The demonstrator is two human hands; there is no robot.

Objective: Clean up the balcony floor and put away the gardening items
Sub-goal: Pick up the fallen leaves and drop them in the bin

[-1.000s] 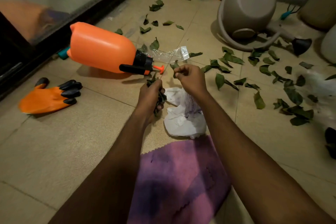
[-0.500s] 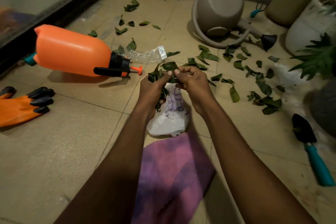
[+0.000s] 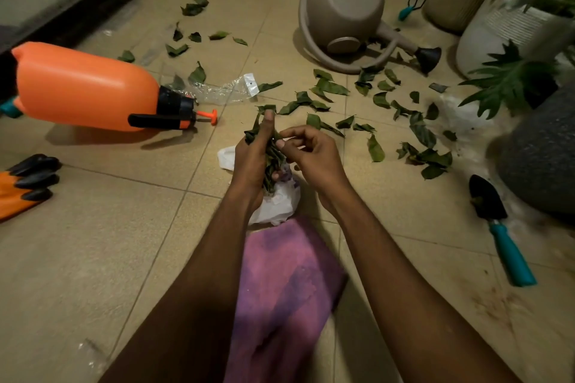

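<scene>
Right hand (image 3: 311, 160) shifted beside leaves (image 3: 273, 160) above littered tiles (image 3: 93, 258).

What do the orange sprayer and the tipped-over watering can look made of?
Orange sprayer: most likely moulded plastic, smooth and semi-glossy; soft highlights run along its side. Watering can: probably plastic too, matte taupe; its even dull surface and thin looped handle suggest moulding, though coated metal cannot be excluded.

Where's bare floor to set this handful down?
Widest bare tiles: near-left, bordered by the orange glove, the orange sprayer and the purple cloth. A narrower strip lies between the cloth and the trowel. Crowded: scattered leaves from the watering can to the trowel.
</scene>
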